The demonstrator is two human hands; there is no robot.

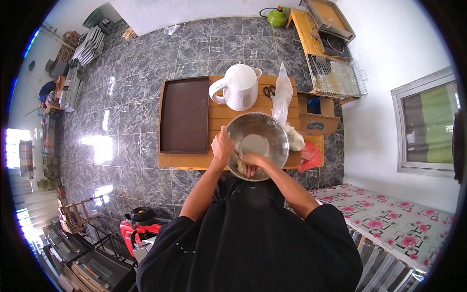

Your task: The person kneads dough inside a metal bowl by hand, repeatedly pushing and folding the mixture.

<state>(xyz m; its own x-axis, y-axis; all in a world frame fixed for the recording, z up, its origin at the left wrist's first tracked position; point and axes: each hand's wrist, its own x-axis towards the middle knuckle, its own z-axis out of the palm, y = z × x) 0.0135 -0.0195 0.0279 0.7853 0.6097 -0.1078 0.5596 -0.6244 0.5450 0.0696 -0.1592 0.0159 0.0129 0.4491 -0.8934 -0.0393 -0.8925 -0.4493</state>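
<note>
Dark marbled tiles (189,53) surround a wooden table (216,119), metal bowl (278,141) mid-frame. Left hand (223,145) is curled on its left rim; right hand (250,163) is down inside touching dough (240,167), can't tell if pinching.

Dk flr (134,112), wht wall (372,126)

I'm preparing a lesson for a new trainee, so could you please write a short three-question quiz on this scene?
1. Which hand reaches down inside the metal bowl?
2. True or false: the dark brown tray lies to the left of the white jug.
3. What lies just right of the jug?
A) a spoon
B) scissors
C) a whisk

Key: 1. The right hand. 2. True. 3. B.
</note>
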